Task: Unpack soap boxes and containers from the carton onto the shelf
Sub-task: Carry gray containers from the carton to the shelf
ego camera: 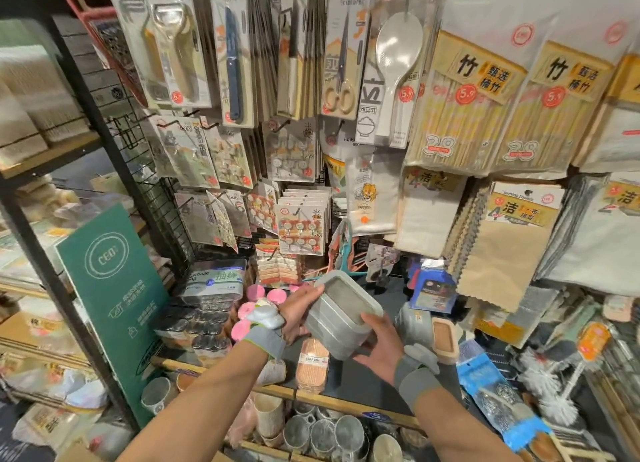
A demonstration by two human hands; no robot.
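Both my hands hold a grey rectangular plastic container (341,309).
My left hand (298,314) and right hand (377,345) grip its sides, tilted above the dark shelf (363,382) near its front edge.

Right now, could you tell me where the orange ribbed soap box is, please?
In the head view, the soap box lies on the dark shelf near its front edge, below the left hand gripping the grey plastic container.
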